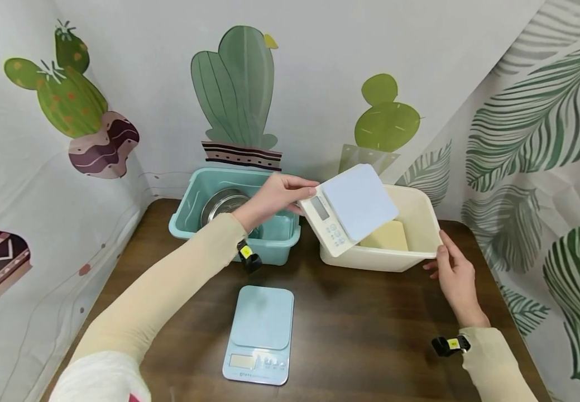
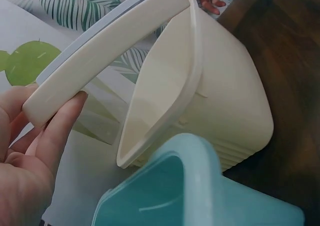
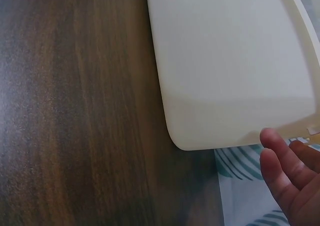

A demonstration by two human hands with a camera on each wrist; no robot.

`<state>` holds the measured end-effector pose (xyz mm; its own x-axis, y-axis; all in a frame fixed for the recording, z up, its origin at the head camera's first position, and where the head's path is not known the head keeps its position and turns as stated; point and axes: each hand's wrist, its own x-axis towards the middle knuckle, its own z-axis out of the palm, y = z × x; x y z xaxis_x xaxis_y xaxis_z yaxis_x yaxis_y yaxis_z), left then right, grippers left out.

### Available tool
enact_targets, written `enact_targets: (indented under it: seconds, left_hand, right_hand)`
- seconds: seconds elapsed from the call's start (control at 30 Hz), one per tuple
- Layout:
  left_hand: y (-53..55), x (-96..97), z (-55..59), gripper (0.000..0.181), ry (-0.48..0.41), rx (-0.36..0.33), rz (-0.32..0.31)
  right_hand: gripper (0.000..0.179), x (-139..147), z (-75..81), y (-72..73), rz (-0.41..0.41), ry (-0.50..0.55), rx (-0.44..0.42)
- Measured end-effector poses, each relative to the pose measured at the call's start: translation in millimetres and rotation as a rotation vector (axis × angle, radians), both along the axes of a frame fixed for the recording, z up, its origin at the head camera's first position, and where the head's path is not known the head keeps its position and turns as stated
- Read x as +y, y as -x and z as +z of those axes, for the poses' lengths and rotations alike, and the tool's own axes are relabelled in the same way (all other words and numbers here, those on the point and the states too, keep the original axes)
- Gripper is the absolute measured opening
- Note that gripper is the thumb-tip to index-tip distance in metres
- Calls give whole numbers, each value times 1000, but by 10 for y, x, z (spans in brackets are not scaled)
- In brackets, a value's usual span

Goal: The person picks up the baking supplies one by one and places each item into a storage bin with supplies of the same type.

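My left hand (image 1: 282, 192) pinches the end of a white kitchen scale (image 1: 360, 204) beside its display, thumb on top and fingers beneath. The scale is tilted above the left part of a cream plastic bin (image 1: 420, 212). In the left wrist view, the held scale (image 2: 107, 50) is seen edge-on. At the bin's right end, my right hand (image 1: 455, 279) holds the rim corner; fingertips (image 3: 270, 161) show by the outer wall. A pale yellow object (image 1: 392, 235) lies inside the bin, partly hidden by the scale. A light blue kitchen scale (image 1: 262, 321) lies flat on the table.
A teal bin (image 1: 184, 223) holding a round metal container (image 1: 224, 204) stands left of the cream bin, under my left forearm. Both stand toward the back of the dark wooden table (image 1: 370, 324). Printed cloth with cacti and leaves hangs behind and at the sides.
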<state>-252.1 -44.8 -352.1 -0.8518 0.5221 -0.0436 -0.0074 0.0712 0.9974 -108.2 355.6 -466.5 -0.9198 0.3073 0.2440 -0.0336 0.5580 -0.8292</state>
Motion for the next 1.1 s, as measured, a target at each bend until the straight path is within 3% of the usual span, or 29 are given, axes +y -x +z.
enact_targets:
  seconds: [0.4,0.6,0.73,1.1]
  left_hand:
    - [173,340,30,32,59,34,-40]
    - [210,481,16,32,119,28,-45]
    - [224,562,16,31,115,33,-52]
    - [359,800,50,28,157,94,-56]
  right_hand:
    - [45,55,-104,41,-31,-9,7]
    - [45,-7,-36,4,-19,23,15]
    - [45,20,-86,20,-38,8,-1]
    - [45,60,-155,51,-45,-9,15]
